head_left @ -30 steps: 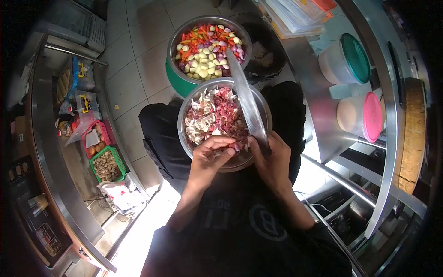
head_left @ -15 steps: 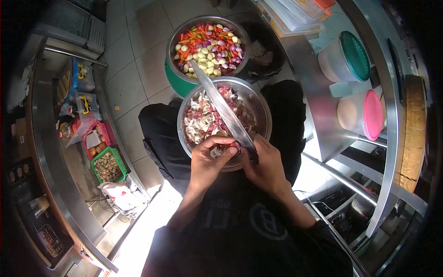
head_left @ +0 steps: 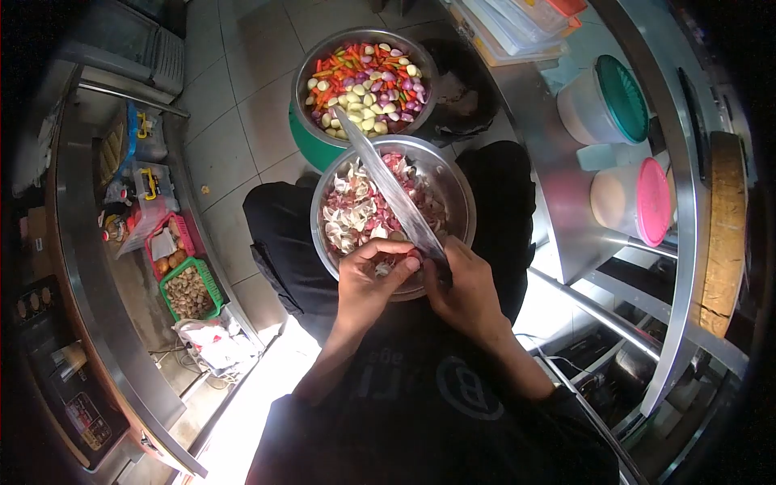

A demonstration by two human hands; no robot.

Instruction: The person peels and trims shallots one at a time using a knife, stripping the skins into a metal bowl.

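My right hand (head_left: 467,289) is closed around the handle end of a long knife (head_left: 383,185), whose blade slants up and left across a steel bowl (head_left: 464,194). Between the thumb and fingers of my left hand (head_left: 369,279) is a small reddish shallot (head_left: 415,255), close against the blade near the handle. Papery garlic and shallot skins (head_left: 353,212) fill much of the bowl, which sits at my lap. Just beyond, another steel bowl (head_left: 301,95) holds chilies (head_left: 356,58), peeled garlic cloves (head_left: 368,113) and peeled shallots. My fingers partly hide the shallot.
A green container (head_left: 305,144) stands under the far bowl, beside a black plastic bag (head_left: 469,93). Lidded tubs (head_left: 622,200) stand on the steel shelf at right. At left, a low shelf carries a green basket (head_left: 212,293) and a red basket (head_left: 187,234).
My hands shift only slightly around the shallot and knife. The bowls stay where they were.
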